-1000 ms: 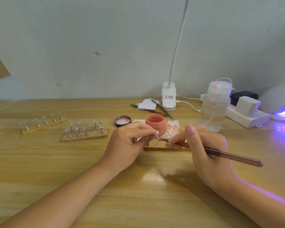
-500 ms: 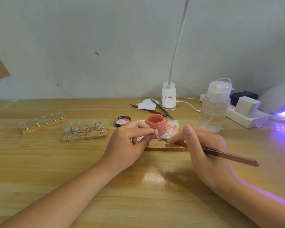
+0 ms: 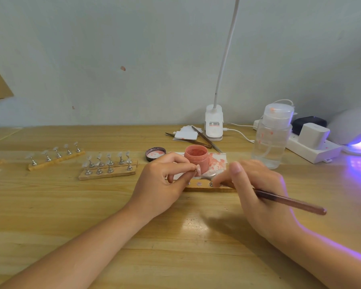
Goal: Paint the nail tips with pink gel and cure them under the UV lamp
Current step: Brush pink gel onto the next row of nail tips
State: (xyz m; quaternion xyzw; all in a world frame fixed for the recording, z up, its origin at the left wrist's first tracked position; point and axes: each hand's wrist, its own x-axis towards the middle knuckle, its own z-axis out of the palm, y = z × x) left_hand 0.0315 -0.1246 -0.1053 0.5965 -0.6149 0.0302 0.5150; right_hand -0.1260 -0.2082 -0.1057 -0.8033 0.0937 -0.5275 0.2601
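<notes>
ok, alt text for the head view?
Left hand pinches a pink nail tip while right hand holds a thin brown brush, both in front of an open pink gel jar on a wooden table. A UV lamp glows purple far right.

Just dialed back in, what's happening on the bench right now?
A person is painting nail tips. The left hand pinches a small pink nail tip in front of the open pink gel jar. The right hand holds a brush, bristle end toward the tip. The UV lamp glows at far right; racks of clear tips wait at left.
</notes>
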